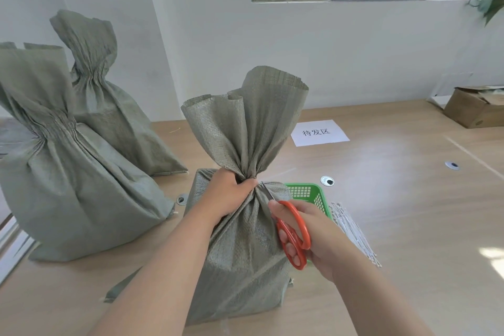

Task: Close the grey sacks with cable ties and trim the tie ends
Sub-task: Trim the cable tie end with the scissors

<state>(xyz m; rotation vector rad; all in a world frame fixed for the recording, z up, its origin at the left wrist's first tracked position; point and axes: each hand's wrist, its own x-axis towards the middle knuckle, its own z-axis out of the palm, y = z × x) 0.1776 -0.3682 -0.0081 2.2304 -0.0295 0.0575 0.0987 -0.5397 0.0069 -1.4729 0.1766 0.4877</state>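
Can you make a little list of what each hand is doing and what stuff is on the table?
Left hand: grips the near sack's bunched neck
Right hand: holds orange scissors, blades at that neck
Tie on neck: cannot see
Other sacks: left sack and back sack, standing, necks bunched
Right of near sack: green basket, white cable ties
Farther back: paper sign, cardboard box

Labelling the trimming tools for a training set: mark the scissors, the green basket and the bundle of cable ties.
scissors [301, 221]: head view, on the orange handle loop.
green basket [302, 193]: head view, on its mesh wall.
bundle of cable ties [351, 232]: head view, midway along the white bundle.
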